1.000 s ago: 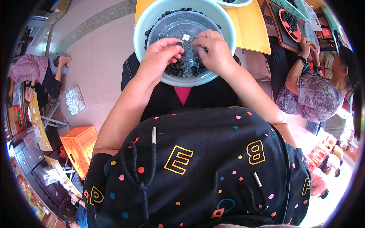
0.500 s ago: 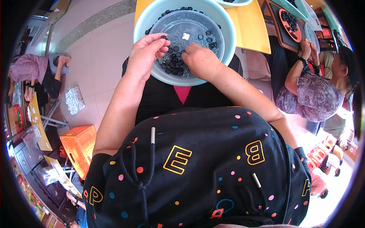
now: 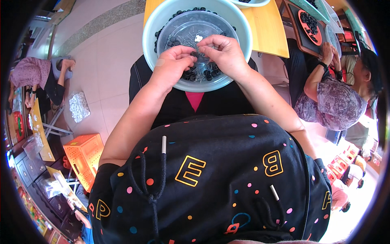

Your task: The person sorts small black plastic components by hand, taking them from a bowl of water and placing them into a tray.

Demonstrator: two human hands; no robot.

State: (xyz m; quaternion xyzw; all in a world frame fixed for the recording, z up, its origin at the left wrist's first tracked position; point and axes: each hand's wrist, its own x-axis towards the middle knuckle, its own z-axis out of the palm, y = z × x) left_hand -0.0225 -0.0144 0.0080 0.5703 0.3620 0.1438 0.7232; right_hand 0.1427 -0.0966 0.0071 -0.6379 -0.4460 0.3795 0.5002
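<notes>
On my lap and against the yellow table rests a pale blue-green basin (image 3: pixel 247 30) with a clear round tray (image 3: pixel 167 30) inside it. Black round caps (image 3: pixel 211 71) and loose thin metal screws or pins (image 3: pixel 185 37) lie in the tray, along with a small white piece (image 3: pixel 198 38). Above the tray, my left hand (image 3: pixel 174 67) pinches a small black cap (image 3: pixel 194 53) between thumb and fingertips. My right hand (image 3: pixel 226 55) has its thumb and index finger pinched just beside that cap; whatever is between them is too small to tell.
A yellow table (image 3: pixel 266 30) stands beyond the basin, with another pale basin (image 3: pixel 254 3) on it. To the right a seated person (image 3: pixel 333 95) works near an orange plate of black parts (image 3: pixel 309 26). An orange crate (image 3: pixel 83 156) and a bag of white pieces (image 3: pixel 79 106) are on the floor at left.
My right hand has lifted from the caps in the tray and moved up beside the left. My left hand has come down and right, still holding the black cap. The two hands now nearly meet.
</notes>
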